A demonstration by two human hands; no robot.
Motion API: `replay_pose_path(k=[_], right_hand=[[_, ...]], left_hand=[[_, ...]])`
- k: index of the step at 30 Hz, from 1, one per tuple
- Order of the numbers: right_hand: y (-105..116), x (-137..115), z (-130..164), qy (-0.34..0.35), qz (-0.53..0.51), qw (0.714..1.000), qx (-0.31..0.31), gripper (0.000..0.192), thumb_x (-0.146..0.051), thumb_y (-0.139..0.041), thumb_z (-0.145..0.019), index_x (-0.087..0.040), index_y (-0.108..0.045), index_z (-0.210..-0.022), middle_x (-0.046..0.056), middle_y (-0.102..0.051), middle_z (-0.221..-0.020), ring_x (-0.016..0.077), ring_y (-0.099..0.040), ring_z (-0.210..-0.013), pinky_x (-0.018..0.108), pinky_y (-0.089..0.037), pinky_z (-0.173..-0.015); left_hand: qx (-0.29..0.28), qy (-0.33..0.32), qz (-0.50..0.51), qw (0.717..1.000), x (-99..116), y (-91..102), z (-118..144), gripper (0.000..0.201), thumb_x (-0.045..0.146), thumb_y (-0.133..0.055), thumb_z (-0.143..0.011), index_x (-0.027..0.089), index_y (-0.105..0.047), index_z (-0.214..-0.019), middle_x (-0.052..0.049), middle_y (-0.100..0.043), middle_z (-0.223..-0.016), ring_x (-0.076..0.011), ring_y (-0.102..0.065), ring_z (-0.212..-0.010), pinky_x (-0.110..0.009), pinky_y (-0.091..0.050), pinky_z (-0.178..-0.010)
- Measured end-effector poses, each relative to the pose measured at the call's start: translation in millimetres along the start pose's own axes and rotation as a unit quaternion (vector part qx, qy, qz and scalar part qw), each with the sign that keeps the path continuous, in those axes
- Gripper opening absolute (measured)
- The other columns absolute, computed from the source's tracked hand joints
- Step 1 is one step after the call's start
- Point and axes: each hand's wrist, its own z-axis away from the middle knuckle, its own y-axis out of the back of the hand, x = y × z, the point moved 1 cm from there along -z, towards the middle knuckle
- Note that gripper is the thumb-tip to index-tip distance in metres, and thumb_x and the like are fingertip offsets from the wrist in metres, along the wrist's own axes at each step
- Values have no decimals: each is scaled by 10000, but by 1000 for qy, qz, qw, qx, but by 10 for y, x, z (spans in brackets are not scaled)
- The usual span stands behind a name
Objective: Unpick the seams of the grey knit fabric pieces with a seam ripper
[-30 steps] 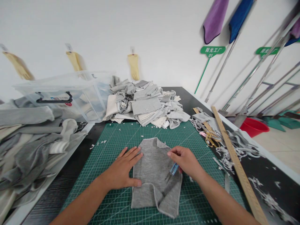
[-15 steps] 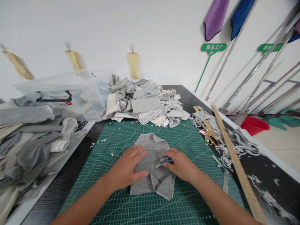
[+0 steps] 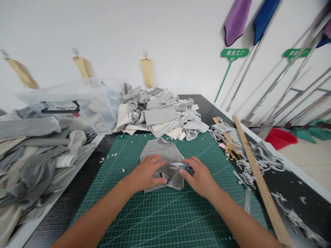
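Note:
A grey piece of fabric [image 3: 161, 148] lies on the green cutting mat [image 3: 144, 220], its near edge folded and rumpled. Across its left side rests my left hand [image 3: 148, 174], fingers spread and flat on the cloth. My right hand [image 3: 198, 175] is closed around blue-handled thread snips [image 3: 184, 167] at the right edge of the fabric. The snips' two blades point left over the cloth and stand slightly apart.
Behind the mat is a heap of grey and white cloth pieces [image 3: 161, 112]. More cloth [image 3: 33, 162] lies left, before a clear plastic box [image 3: 90, 113]. A wooden ruler [image 3: 261, 179], gold-handled scissors [image 3: 230, 153] and fabric scraps [image 3: 247, 170] lie right.
The grey fabric has slid away from me, and both hands have moved forward with it. The snips' blades now show farther apart.

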Motion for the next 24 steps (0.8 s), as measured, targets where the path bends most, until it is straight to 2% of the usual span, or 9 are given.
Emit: replay_pose_path(k=[4, 6, 8, 11, 13, 19, 24], right_hand=[[2, -46, 23, -1, 3, 999, -36, 462, -347, -704, -697, -209, -586, -1122, 43, -560, -988, 179, -551, -881, 315, -443, -826], [-10, -50, 31, 8, 13, 998, -58, 434, -321, -720, -670, -211, -608, -1075, 38, -567, -978, 178, -554, -878, 307, -438, -825], [-22, -57, 40, 29, 22, 996, -80, 375, -284, -711, -672, -205, -620, -1027, 38, -576, -961, 178, -556, -874, 298, -434, -817], [-36, -87, 57, 62, 46, 991, -113, 329, -279, -689, -694, -204, -621, -1007, 42, -585, -934, 183, -560, -853, 292, -429, -785], [-43, -116, 66, 71, 67, 986, -134, 341, -330, -698, -694, -214, -623, -1006, 42, -588, -930, 188, -561, -841, 293, -425, -769], [-65, -155, 61, 69, 120, 979, -148, 464, -445, -733, -636, -223, -611, -1025, 45, -581, -944, 211, -550, -867, 310, -408, -768], [-63, -121, 50, 80, 133, 982, -110, 205, -201, -599, -719, -208, -618, -922, 45, -568, -906, 190, -527, -861, 292, -387, -771]], left_hand=[[-6, -36, 96, 995, 183, 51, -46, 451, 267, -618, -765, 238, -541, -1208, -53, -564, -1224, -227, -529, -1115, -377, -426, -971], [-15, -53, 114, 992, 228, 10, -40, 423, 189, -604, -737, 235, -573, -1157, -41, -580, -1189, -221, -544, -1081, -362, -440, -952], [-6, -42, 114, 993, 226, -71, -12, 403, 147, -597, -722, 230, -597, -1117, -43, -576, -1189, -220, -535, -1088, -368, -430, -963], [42, -10, 114, 993, 180, -203, 40, 235, 168, -595, -767, 220, -651, -989, -50, -564, -1200, -212, -508, -1117, -379, -400, -993], [51, -14, 114, 992, 163, -258, 55, 132, 194, -561, -822, 213, -661, -905, -42, -582, -1163, -198, -507, -1106, -370, -390, -994], [57, -18, 124, 991, 218, -224, 30, 187, 219, -429, -912, 184, -603, -854, -43, -620, -955, -169, -546, -943, -336, -422, -887], [66, 25, 126, 989, 219, -221, 46, 224, 277, -389, -937, 173, -559, -834, -32, -592, -815, -160, -538, -809, -295, -429, -762]])
